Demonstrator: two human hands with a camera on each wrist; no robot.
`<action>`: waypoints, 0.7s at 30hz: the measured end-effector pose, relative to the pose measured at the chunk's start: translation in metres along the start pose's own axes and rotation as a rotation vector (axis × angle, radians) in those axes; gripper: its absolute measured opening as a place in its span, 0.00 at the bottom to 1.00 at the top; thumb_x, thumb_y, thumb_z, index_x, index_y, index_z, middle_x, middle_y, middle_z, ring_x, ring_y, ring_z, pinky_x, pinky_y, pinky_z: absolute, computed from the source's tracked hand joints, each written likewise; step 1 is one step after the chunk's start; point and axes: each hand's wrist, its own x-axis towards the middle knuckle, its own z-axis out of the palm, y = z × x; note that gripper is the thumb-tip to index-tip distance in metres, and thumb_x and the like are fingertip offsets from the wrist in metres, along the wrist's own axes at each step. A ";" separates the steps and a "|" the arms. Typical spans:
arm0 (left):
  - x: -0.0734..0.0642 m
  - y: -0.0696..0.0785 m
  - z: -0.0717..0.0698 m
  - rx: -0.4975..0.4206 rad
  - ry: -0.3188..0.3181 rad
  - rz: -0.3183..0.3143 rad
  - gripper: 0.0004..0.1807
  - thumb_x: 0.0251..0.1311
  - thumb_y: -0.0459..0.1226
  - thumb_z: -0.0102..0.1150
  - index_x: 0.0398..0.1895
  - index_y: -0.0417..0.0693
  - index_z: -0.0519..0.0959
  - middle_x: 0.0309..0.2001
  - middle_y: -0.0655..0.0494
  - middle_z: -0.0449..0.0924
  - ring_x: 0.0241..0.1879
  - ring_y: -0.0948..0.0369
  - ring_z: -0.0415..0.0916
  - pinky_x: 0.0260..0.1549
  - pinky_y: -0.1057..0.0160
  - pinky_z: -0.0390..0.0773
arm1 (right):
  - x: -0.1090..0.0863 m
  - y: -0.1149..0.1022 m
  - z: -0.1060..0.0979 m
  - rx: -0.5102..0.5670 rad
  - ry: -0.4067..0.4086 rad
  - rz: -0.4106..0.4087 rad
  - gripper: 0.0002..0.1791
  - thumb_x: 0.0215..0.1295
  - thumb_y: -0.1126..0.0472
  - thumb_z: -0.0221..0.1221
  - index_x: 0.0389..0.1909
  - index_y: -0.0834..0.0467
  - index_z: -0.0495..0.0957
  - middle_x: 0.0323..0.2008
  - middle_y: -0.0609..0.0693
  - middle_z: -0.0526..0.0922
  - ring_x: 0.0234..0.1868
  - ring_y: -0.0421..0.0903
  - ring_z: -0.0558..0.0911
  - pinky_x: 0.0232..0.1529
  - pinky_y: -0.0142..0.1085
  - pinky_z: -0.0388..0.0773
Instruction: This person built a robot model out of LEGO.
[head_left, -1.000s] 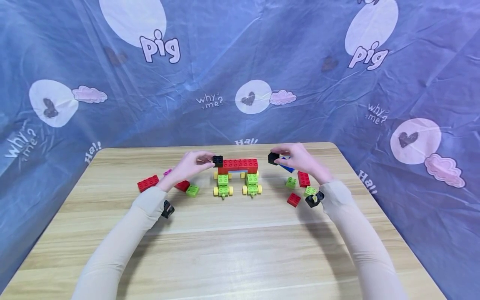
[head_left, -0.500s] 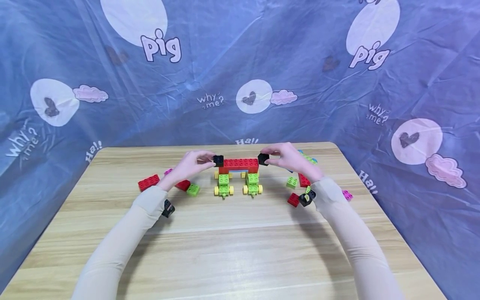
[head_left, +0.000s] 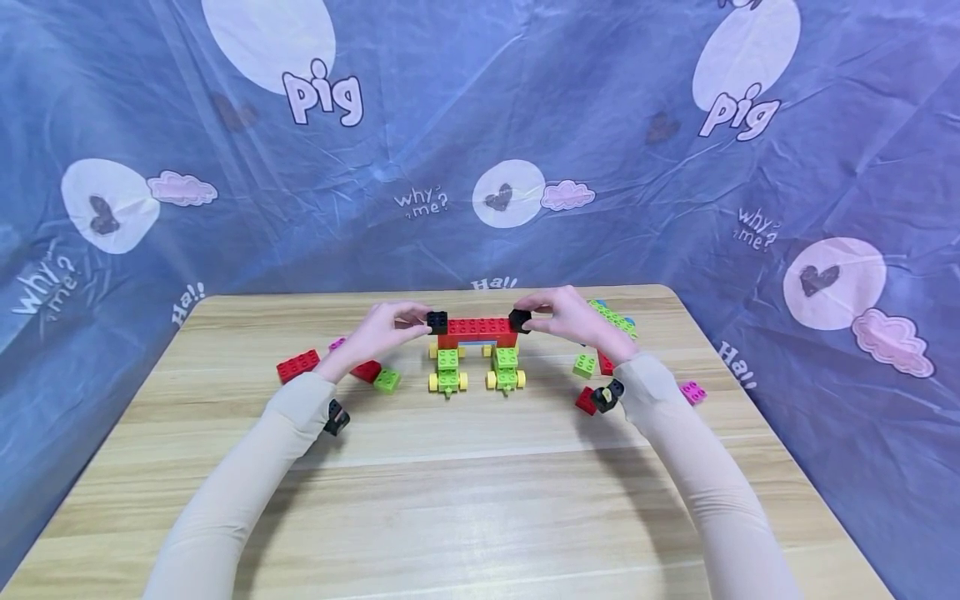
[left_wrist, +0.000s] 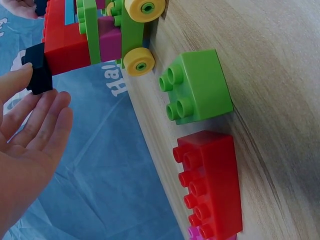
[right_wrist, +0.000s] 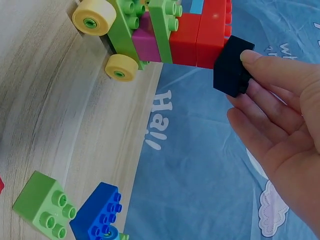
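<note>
Between the hands stands a toy-brick build with red bricks (head_left: 480, 328) along its top and green wheeled bases (head_left: 447, 379) with yellow wheels below. At its left end my left hand (head_left: 378, 332) pinches a black brick (left_wrist: 40, 69) between thumb and fingers; it sits against the upper red brick's corner in the left wrist view. My right hand (head_left: 579, 318) pinches another black brick (right_wrist: 232, 66), its studs partly hidden by the fingers. That brick touches the red end at the right. Whether either black brick is pressed fully on cannot be told.
Left of the build lie a green brick (head_left: 386, 380), a red brick (head_left: 297, 366) and others partly behind the arm. To the right are a light green brick (head_left: 584, 365), a red brick (head_left: 586, 401), a magenta brick (head_left: 693, 392) and a blue brick (right_wrist: 97, 212). Patterned blue cloth (head_left: 480, 242) hangs behind.
My right hand has moved left with its black brick, from beside the build to its red right end. The left hand stays at the left end, still pinching its brick.
</note>
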 end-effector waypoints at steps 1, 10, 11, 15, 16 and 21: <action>0.000 0.000 0.000 0.001 0.000 0.000 0.21 0.64 0.37 0.63 0.59 0.38 0.78 0.52 0.40 0.84 0.51 0.48 0.82 0.55 0.52 0.82 | 0.000 0.000 0.000 -0.001 -0.002 0.001 0.19 0.62 0.66 0.66 0.54 0.65 0.82 0.52 0.61 0.86 0.53 0.56 0.85 0.56 0.48 0.82; 0.001 -0.001 0.000 0.015 0.001 0.000 0.22 0.64 0.37 0.63 0.59 0.38 0.78 0.52 0.40 0.84 0.51 0.48 0.82 0.55 0.52 0.82 | 0.004 0.002 0.002 -0.008 -0.015 -0.001 0.20 0.62 0.66 0.65 0.55 0.66 0.81 0.53 0.62 0.85 0.53 0.57 0.85 0.56 0.51 0.82; 0.001 -0.001 -0.001 0.012 0.001 -0.002 0.21 0.64 0.37 0.63 0.59 0.38 0.78 0.52 0.40 0.84 0.51 0.48 0.82 0.55 0.52 0.82 | 0.004 0.002 0.002 -0.006 -0.017 0.001 0.20 0.62 0.66 0.65 0.55 0.66 0.81 0.53 0.62 0.85 0.53 0.57 0.85 0.56 0.51 0.81; 0.001 0.000 -0.001 0.008 0.000 -0.007 0.21 0.64 0.37 0.63 0.59 0.38 0.78 0.52 0.40 0.83 0.51 0.48 0.82 0.55 0.51 0.82 | 0.005 0.001 0.002 0.009 -0.023 0.003 0.20 0.62 0.67 0.65 0.55 0.66 0.80 0.53 0.63 0.85 0.53 0.58 0.85 0.57 0.52 0.81; 0.001 0.000 -0.001 0.006 -0.002 -0.008 0.21 0.64 0.37 0.63 0.59 0.38 0.78 0.52 0.40 0.83 0.51 0.48 0.81 0.55 0.51 0.82 | 0.004 0.000 0.002 0.011 -0.024 0.002 0.20 0.62 0.67 0.65 0.55 0.66 0.80 0.53 0.63 0.85 0.53 0.58 0.85 0.57 0.52 0.81; 0.001 0.000 -0.001 0.007 -0.005 -0.007 0.22 0.65 0.38 0.63 0.59 0.38 0.78 0.52 0.40 0.83 0.51 0.48 0.81 0.55 0.51 0.82 | 0.005 0.001 0.002 0.017 -0.025 -0.002 0.19 0.63 0.67 0.65 0.55 0.66 0.81 0.53 0.63 0.85 0.54 0.58 0.84 0.58 0.53 0.81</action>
